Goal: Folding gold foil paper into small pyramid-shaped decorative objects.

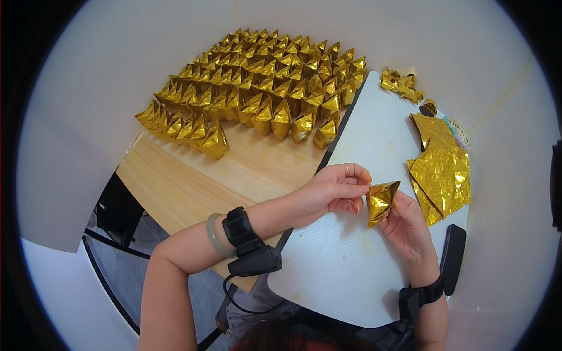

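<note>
Between my two hands, above the white tabletop, is a folded gold foil paper ingot with pointed ends. My left hand pinches its upper left corner between thumb and finger. From the right and below, my right hand grips the ingot's other side, with some of its fingers hidden behind the foil. Just right of my right hand lies a stack of flat gold foil sheets, loosely fanned.
Rows of finished gold paper ingots cover the back of the wooden table at left. Small gold scraps, a white woven basket and a black oblong object lie along the right side, by the wall.
</note>
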Tool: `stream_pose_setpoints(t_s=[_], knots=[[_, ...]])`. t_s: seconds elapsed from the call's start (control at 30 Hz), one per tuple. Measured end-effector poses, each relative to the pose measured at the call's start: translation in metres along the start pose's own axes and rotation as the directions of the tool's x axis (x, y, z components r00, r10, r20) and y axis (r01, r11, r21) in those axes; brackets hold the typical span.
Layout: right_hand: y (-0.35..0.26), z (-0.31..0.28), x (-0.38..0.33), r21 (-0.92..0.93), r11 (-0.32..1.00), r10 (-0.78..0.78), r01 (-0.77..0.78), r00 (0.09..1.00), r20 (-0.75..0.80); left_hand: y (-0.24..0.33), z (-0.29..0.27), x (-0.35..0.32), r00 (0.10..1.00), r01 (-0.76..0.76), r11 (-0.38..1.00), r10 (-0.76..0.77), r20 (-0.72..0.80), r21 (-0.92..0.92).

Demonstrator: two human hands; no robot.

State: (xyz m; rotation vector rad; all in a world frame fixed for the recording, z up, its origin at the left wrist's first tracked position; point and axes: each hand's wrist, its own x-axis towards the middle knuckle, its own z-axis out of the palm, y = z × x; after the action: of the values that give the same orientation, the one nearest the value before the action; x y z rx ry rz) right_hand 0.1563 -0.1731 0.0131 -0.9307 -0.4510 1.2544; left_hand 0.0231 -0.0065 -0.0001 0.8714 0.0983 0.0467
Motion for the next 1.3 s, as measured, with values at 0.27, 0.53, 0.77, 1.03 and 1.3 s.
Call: stream_pose_setpoints(t_s=[0.27,0.53,0.77,1.03,1.3], knots=[[0.0,-0.005,-0.001,-0.017,1.0,0.002,-0.002,1.0,0.001,-0.001,0.017,-0.005,0.981,-0.189,0.882,0.186,0.049,0.431],[0.0,0.002,-0.001,-0.109,0.993,-0.043,0.039,0.998,-0.041,0.004,0.026,-0.008,0.973,-0.131,0.753,0.223,-0.064,0.645],[0.004,0.006,-0.001,-0.666,0.683,-0.514,0.301,0.845,-0.145,-0.005,0.015,-0.009,0.931,-0.138,-0.026,0.338,0.139,0.99],[-0.002,0.004,-0.007,-0.87,-0.03,-0.652,0.492,0.65,0.39,0.005,0.014,-0.01,0.779,-0.349,-0.051,0.54,0.32,0.936],[-0.006,0.01,-0.007,-0.851,-0.26,-0.576,0.456,0.634,0.516,0.007,0.011,-0.01,0.701,-0.447,-0.237,0.505,0.503,0.862]])
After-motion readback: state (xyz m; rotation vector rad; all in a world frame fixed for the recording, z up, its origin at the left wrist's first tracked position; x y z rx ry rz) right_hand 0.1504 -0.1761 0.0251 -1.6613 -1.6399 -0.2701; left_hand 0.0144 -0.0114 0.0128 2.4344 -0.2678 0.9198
